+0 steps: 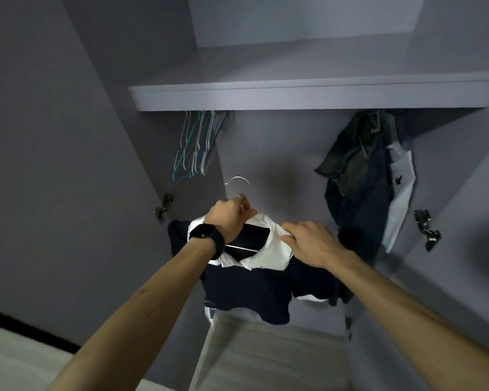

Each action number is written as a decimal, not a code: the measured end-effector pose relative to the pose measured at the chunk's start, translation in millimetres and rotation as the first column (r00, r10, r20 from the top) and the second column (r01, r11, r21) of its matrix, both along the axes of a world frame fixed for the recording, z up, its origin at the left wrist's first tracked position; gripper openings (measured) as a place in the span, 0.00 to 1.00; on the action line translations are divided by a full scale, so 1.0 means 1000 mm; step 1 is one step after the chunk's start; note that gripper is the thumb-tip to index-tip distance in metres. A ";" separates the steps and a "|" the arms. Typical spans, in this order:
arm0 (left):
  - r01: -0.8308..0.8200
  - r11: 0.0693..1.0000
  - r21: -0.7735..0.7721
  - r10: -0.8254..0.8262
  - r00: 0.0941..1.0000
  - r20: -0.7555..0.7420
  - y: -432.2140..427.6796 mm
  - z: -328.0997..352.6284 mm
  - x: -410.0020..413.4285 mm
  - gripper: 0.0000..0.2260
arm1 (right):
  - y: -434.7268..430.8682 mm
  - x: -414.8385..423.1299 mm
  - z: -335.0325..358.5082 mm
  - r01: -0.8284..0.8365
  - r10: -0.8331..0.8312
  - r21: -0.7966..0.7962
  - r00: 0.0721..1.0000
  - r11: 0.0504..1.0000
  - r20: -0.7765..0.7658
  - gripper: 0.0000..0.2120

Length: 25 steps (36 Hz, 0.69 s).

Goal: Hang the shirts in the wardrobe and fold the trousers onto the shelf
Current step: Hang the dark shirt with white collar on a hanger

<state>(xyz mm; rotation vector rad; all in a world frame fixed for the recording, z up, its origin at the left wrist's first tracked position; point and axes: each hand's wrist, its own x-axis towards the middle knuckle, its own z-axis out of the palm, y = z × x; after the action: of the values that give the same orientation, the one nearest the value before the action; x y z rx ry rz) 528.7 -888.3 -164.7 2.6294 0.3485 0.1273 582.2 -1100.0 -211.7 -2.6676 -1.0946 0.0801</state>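
Observation:
A navy shirt (249,294) with a white lace-edged collar hangs on a thin wire hanger (237,180), held up inside the open wardrobe. My left hand (227,218), a dark watch on its wrist, grips the hanger's neck just below the hook. My right hand (308,239) pinches the right side of the white collar. The hook points up, below the shelf (308,95), and touches nothing. The rail itself is hidden under the shelf.
Several empty wire hangers (196,145) hang at the left under the shelf. Dark garments and a white one (370,176) hang at the right. Door hinges (428,230) sit on both side walls. A wooden surface (274,354) lies below.

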 end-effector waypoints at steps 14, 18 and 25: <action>0.165 0.884 0.438 -0.375 0.810 0.451 0.020 0.029 0.072 0.29 | -0.021 0.028 0.028 0.507 -0.504 0.005 0.858 0.862 -0.094 0.07; 0.082 0.808 0.584 -0.440 0.743 0.505 0.029 0.056 0.110 0.36 | -0.017 0.058 0.036 0.626 -0.616 0.037 0.775 0.779 -0.137 0.09; -0.038 0.780 0.625 -0.410 0.723 0.556 0.044 0.053 0.170 0.34 | -0.016 0.098 0.026 0.758 -0.740 0.207 0.650 0.618 -0.170 0.08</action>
<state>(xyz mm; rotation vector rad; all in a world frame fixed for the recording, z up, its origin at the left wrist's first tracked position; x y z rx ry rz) 698.6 -844.5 -111.3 2.9428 -0.2960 1.2844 680.4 -1116.1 -185.3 -2.6104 0.1210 -0.1271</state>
